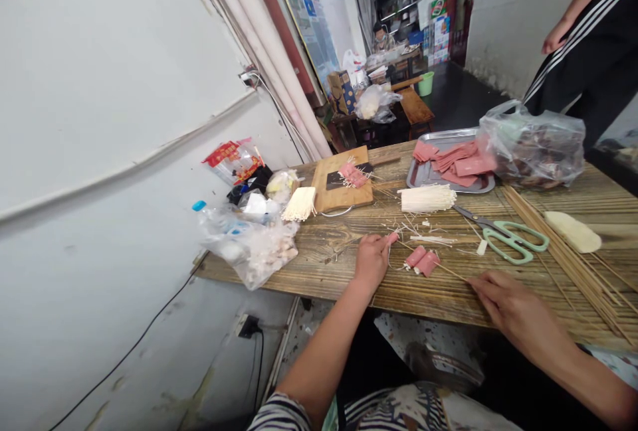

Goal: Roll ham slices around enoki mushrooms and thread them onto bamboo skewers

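Between the fingers of my left hand (373, 260) is a pink meat roll with thin white enoki stems sticking out. My right hand (516, 308) pinches the near end of a thin bamboo skewer (453, 272). Two more pink meat rolls (423, 260) sit side by side along that skewer, whose far end points at the roll in my left hand. Just beyond lie loose enoki stems (432, 240) and a trimmed bundle of enoki mushrooms (427, 198). Green-handled scissors (518, 238) rest to the right.
A metal tray (413, 175) holds pink meat slices (461, 159), beside a filled plastic bag (535, 152). Bamboo skewers (563, 255) lie at right. A cutting board (323, 198) carries a cleaver and finished rolls. Bags (249, 238) crowd the left end. Another person (578, 39) stands at right.
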`<state>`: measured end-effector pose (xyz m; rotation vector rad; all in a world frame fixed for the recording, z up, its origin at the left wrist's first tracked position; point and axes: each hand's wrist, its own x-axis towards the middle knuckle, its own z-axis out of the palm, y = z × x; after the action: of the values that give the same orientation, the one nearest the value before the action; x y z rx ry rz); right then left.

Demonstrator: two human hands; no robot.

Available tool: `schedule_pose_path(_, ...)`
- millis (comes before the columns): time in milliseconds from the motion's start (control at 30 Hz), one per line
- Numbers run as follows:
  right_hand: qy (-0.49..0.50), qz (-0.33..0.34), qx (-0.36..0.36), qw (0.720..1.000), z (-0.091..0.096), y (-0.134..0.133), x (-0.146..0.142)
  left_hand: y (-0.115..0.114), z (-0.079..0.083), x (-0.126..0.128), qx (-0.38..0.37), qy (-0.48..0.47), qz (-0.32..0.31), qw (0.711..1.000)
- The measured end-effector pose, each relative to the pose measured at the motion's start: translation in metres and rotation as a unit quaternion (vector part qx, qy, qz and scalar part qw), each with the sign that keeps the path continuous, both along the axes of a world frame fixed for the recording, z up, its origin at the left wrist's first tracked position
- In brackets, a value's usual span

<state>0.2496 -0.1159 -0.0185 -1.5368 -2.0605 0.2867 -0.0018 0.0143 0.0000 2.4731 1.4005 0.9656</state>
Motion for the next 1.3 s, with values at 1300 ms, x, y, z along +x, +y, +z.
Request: schedule_pose_path(1300,-0.055,-0.007,0.0,0.998,0.012,0.018,-0.02,0.003,-0.001,-0.003,-0.037,-0.021,-0.015,0.999)
